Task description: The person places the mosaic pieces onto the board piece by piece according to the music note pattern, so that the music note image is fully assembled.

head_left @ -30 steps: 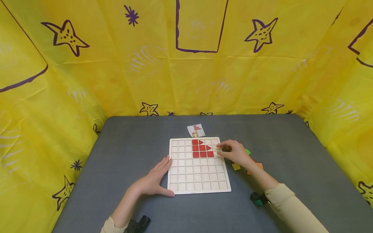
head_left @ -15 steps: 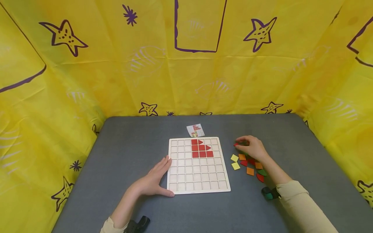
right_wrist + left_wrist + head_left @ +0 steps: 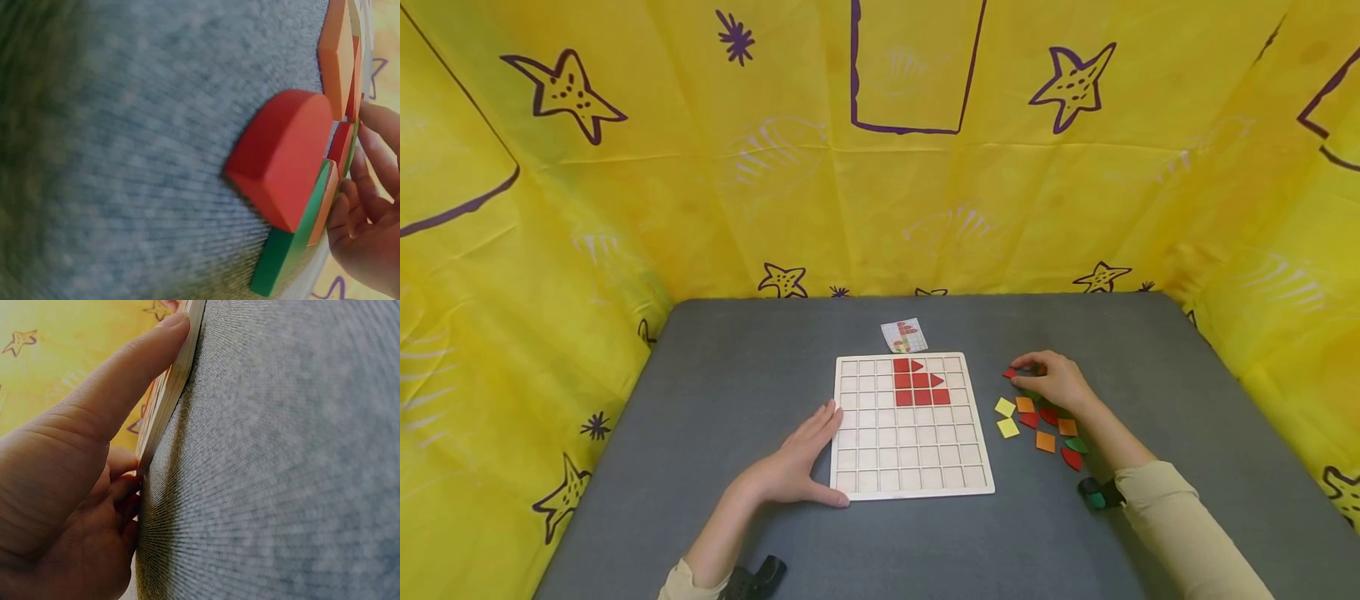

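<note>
A pale wooden grid board (image 3: 880,457) lies on the table. Red square and triangular tiles (image 3: 922,381) fill several cells of its upper part. My left hand (image 3: 793,462) rests against the board's left side, fingers along the edge and thumb at the near corner. In the left wrist view, the straight thumb (image 3: 140,365) touches the board's edge (image 3: 177,381). My right hand (image 3: 1054,382), to the right of the board, pinches a small red tile (image 3: 1009,373) between thumb and fingertips. Its exact shape is partly hidden by the fingers.
Loose tiles lie right of the board: yellow squares (image 3: 1007,428), orange squares (image 3: 1045,442), a rounded red tile (image 3: 284,156) and a green tile (image 3: 1077,445). A pattern card (image 3: 904,335) lies beyond the board. Yellow cloth (image 3: 880,217) surrounds the grey table.
My right hand has moved from the board's right edge rightward to the loose tiles, where it now pinches a red tile. My left hand has stayed at the board.
</note>
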Action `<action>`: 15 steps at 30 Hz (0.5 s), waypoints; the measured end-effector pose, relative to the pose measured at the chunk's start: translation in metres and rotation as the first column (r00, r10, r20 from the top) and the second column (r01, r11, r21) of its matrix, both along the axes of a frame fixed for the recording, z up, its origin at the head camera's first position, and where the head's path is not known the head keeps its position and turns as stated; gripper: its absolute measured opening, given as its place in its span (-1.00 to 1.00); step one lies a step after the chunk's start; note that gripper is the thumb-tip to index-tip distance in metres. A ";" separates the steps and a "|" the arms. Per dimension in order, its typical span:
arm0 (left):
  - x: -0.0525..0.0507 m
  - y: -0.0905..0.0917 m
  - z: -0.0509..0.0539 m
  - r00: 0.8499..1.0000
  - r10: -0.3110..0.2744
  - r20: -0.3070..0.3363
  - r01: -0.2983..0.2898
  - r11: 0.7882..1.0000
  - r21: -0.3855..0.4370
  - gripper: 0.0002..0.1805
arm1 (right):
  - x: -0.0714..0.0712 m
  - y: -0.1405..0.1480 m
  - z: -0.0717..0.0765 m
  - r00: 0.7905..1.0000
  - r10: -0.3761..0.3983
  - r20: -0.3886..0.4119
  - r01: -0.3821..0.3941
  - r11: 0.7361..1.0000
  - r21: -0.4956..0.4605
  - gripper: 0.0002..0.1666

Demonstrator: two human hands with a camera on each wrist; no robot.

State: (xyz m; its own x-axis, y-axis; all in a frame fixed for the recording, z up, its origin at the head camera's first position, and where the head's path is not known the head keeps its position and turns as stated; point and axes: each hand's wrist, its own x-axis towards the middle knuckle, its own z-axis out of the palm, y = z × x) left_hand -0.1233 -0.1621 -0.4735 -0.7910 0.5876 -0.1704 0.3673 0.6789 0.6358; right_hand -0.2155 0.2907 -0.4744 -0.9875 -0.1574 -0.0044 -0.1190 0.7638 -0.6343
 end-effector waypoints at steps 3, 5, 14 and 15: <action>0.000 0.000 0.000 1.000 0.001 -0.001 -0.001 1.000 -0.002 0.35 | 0.000 0.000 -0.001 1.000 -0.018 0.007 0.018 1.000 0.004 -0.65; 0.000 0.000 0.000 1.000 0.003 -0.001 -0.003 1.000 -0.003 0.35 | 0.000 -0.001 -0.001 1.000 -0.028 0.007 0.028 1.000 0.008 -0.65; 0.000 0.000 -0.001 1.000 0.003 -0.006 -0.003 1.000 -0.002 0.36 | 0.007 -0.014 0.003 1.000 -0.028 -0.002 0.028 0.997 -0.070 -0.62; 0.000 0.000 -0.001 1.000 0.002 -0.006 -0.002 1.000 -0.001 0.36 | 0.009 -0.017 0.003 1.000 -0.025 0.004 0.025 0.997 -0.079 -0.62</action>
